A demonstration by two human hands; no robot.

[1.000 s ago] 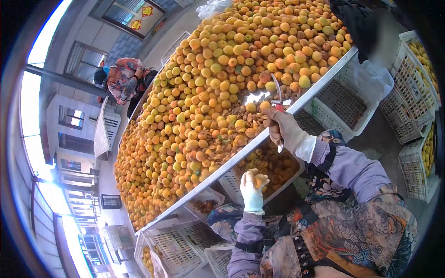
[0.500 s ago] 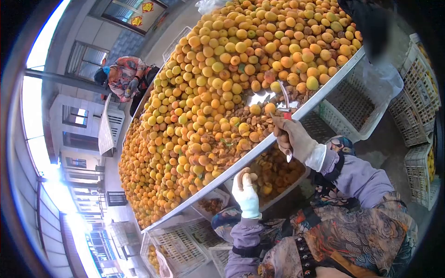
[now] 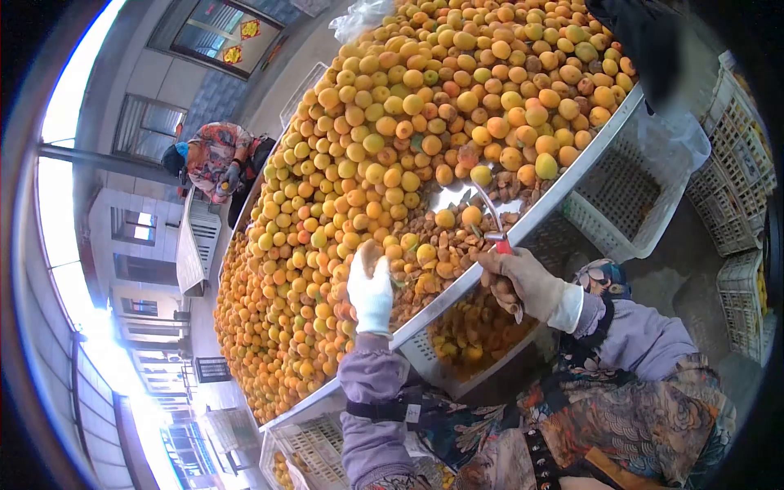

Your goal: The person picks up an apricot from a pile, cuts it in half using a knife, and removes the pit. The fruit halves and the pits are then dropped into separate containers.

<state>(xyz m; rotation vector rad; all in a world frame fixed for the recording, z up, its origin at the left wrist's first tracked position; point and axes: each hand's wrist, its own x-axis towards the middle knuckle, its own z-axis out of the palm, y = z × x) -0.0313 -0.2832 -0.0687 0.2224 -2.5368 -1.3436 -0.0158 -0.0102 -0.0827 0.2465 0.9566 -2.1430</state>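
Observation:
A long metal-edged table (image 3: pixel 441 296) carries a big heap of apricots (image 3: pixel 359 155). My left hand (image 3: pixel 371 286), in a white glove with brown fingertips, reaches over the heap, its fingers bent among the fruit; whether they hold one is hidden. In my gloved right hand (image 3: pixel 516 282), above the table's near edge, is a curved blade tool (image 3: pixel 500 242) with a red handle, its tip pointing up and away. Beyond the blade lie pits and torn apricot pieces (image 3: pixel 445 237). Below the edge, a crate (image 3: pixel 420 353) holds halved apricots.
White plastic crates stand below the table (image 3: pixel 314 449) and stacked at the right (image 3: pixel 719 196). An empty crate (image 3: pixel 604 220) sits near the right table edge. Another person (image 3: pixel 216 159) bends at the far left side. A clear plastic bag (image 3: pixel 359 20) lies at the far end.
My left hand has moved from below the table's near edge up and left onto the apricots. My right hand has shifted slightly down with the blade tool. The view has turned slightly.

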